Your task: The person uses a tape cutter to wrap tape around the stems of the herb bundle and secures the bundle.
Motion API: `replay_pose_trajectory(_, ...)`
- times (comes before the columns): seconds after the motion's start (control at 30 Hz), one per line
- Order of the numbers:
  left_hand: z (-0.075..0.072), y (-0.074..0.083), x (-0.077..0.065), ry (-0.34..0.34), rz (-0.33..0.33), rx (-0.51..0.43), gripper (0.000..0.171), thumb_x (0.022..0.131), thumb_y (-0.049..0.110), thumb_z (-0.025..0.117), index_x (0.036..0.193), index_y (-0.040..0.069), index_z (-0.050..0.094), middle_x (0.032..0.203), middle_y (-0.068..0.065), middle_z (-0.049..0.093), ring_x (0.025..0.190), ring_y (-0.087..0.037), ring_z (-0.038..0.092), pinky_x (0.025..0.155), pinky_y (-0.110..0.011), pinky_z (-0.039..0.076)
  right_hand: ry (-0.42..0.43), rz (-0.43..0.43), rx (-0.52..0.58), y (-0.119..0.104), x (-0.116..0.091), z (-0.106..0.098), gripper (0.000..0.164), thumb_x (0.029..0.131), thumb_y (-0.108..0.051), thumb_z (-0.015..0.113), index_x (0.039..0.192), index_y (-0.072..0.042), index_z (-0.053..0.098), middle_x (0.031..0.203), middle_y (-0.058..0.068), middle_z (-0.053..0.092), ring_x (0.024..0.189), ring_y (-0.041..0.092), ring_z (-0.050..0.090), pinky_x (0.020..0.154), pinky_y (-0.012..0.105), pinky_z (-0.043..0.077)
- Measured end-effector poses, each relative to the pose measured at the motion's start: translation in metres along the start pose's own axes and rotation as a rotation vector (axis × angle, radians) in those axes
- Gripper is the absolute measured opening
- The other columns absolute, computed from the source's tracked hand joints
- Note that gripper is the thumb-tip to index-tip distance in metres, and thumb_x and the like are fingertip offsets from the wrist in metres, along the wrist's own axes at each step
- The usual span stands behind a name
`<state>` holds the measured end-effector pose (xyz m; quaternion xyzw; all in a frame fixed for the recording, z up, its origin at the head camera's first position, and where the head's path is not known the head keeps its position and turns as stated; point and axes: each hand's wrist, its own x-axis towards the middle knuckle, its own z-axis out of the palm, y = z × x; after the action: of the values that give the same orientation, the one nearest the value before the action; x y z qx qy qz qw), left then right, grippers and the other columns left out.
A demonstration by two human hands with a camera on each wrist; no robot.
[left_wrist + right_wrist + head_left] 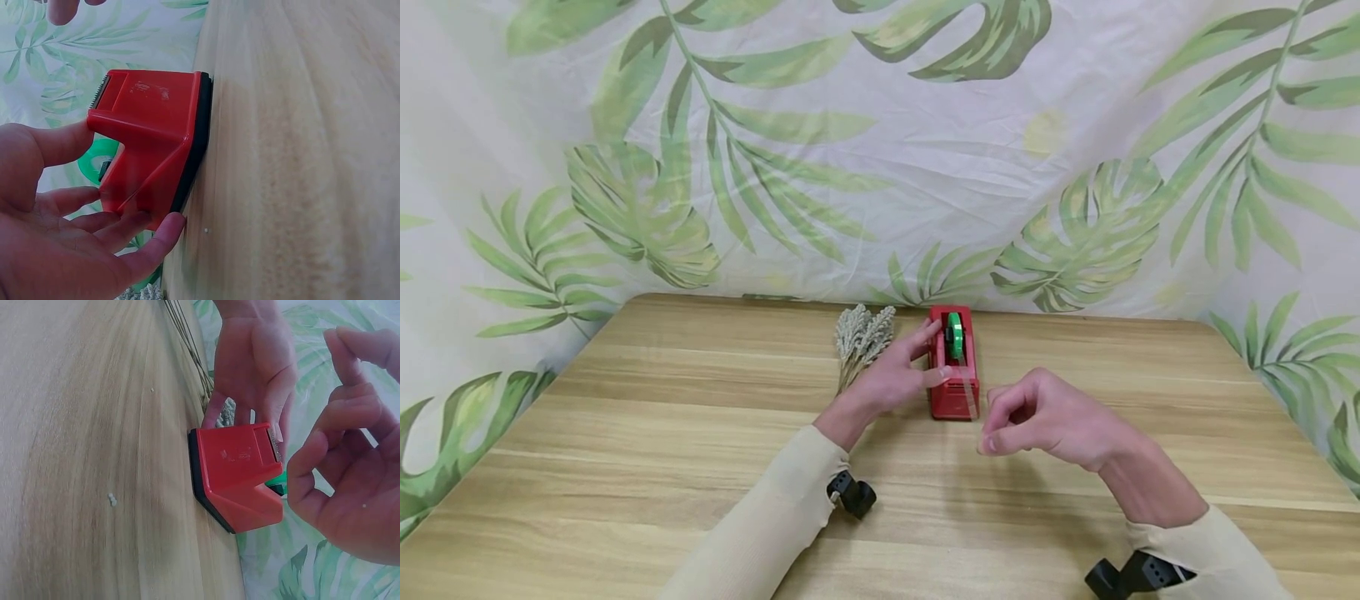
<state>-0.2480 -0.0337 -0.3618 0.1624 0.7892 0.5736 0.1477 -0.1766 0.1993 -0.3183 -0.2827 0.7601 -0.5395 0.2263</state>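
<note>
A red tape dispenser [953, 404] with a dark base stands on the wooden table and carries a roll of tape on a green core [955, 335]. Beside it, my left hand [891, 379] rests its spread, fairly straight fingers along the left side; the thumb touches near the toothed cutter [99, 92]. From the dispenser's front a clear strip of tape [970, 393] runs toward my right hand [1060, 421]. That hand pinches with thumb and index fingertip, apparently on the strip's end, which is hard to see. The right wrist view shows this pinch apart from the dispenser.
A bunch of pale grey-green dried stems [861, 333] lies behind my left hand, partly hidden. Small white crumbs [112, 499] dot the wooden tabletop [647, 467]. A leaf-patterned cloth [925, 167] hangs along the table's far edge. Each wrist wears a black camera.
</note>
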Motion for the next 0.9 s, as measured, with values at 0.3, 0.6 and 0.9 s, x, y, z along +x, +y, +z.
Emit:
replay_pose_trajectory(0.3, 0.001, 0.013, -0.008, 0.123, -0.009, 0.159, 0.070, 0.102, 0.017, 0.070, 0.165, 0.017, 0.040, 0.174, -0.009, 0.034, 0.161, -0.033, 0.031, 0.131, -0.053, 0.029, 0.043, 0.068, -0.007, -0.005, -0.001, 0.001, 0.014, 0.088, -0.009, 0.078, 0.086, 0.005, 0.077, 0.071, -0.010, 0.060, 0.065, 0.008, 0.046, 0.055, 0.025, 0.037)
replay_pose_trajectory(0.6, -0.012, 0.021, -0.038, 0.337, -0.004, -0.005, 0.048, 0.099, 0.012, 0.074, 0.146, 0.017, 0.064, 0.152, -0.006, 0.062, 0.142, -0.029, 0.057, 0.111, -0.047, 0.054, 0.075, 0.094, 0.008, -0.010, -0.003, 0.005, 0.017, 0.089, -0.010, 0.079, 0.089, 0.006, 0.077, 0.071, -0.008, 0.060, 0.064, 0.008, 0.047, 0.055, 0.025, 0.039)
replay_pose_trajectory(0.9, -0.035, 0.001, -0.069, 0.536, -0.096, -0.192, 0.043, 0.091, 0.004, 0.080, 0.133, 0.008, 0.070, 0.139, -0.014, 0.068, 0.128, -0.032, 0.063, 0.091, -0.022, 0.055, 0.084, 0.067, 0.011, -0.011, -0.004, 0.005, 0.014, 0.089, -0.007, 0.078, 0.090, 0.007, 0.076, 0.072, -0.009, 0.056, 0.066, 0.006, 0.046, 0.056, 0.024, 0.038)
